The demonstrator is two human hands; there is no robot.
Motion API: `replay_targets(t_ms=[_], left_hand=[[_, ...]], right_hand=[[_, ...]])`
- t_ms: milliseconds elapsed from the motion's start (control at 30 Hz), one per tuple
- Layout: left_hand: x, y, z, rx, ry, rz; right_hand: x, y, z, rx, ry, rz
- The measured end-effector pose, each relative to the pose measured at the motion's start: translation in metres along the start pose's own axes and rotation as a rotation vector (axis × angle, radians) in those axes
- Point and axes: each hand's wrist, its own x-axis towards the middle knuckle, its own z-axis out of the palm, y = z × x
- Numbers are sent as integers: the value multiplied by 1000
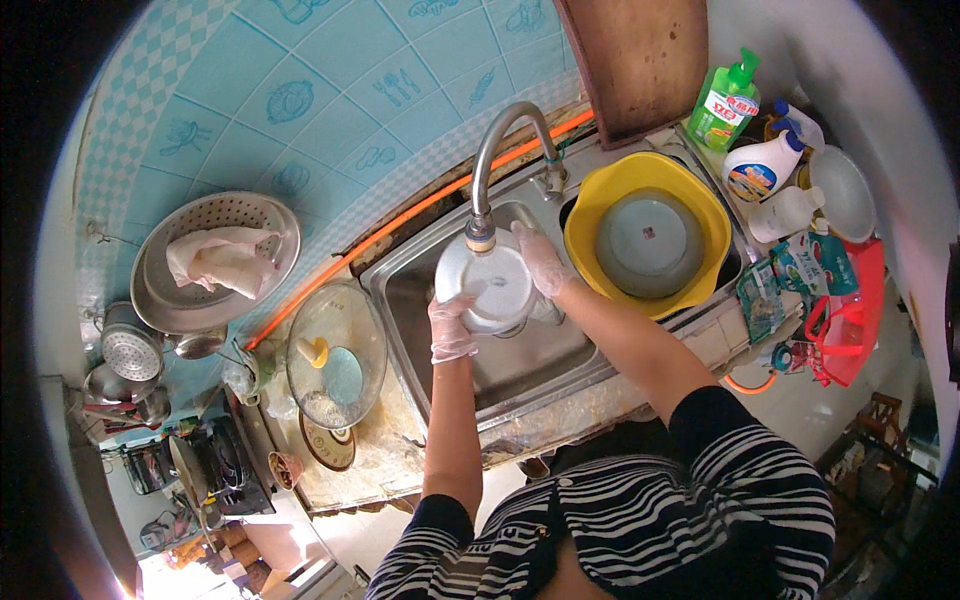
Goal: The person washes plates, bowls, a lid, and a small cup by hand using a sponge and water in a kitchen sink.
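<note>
A round white dish (pixel 499 289) is between my two hands under the spout of a metal faucet (pixel 517 112). Clear plastic gloves cover both hands. My left hand (pixel 452 326) grips the dish at its lower left edge, thumb on top. Along the upper right edge lies my right hand (pixel 541 259), fingers stretched out and holding the rim. A greyish thing (pixel 547 311), perhaps a cloth, shows partly below the dish. Beneath is the stainless steel sink (pixel 517 367). To the right, a yellow basin (pixel 574 247) holds a round dish (pixel 649 232) sitting in cloudy water.
A green pump bottle (pixel 724 109), a white spray bottle (pixel 761 169) and pouches (pixel 810 262) crowd the right corner. Left of the sink lies a glass lid (pixel 315 390). A colander (pixel 214 315) with a cloth hangs on the wall. A wooden board (pixel 637 67) leans behind.
</note>
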Motion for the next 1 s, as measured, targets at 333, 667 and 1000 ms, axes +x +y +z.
replay_targets(t_ms=[333, 667, 1000], left_hand=[[26, -27, -9, -411, 85, -210], [50, -18, 18, -379, -100, -357], [28, -5, 78, 1305, -88, 1062]], right_hand=[[-57, 21, -16, 1069, -625, -49], [-78, 0, -27, 643, -443, -90], [-55, 14, -3, 47, -269, -321]])
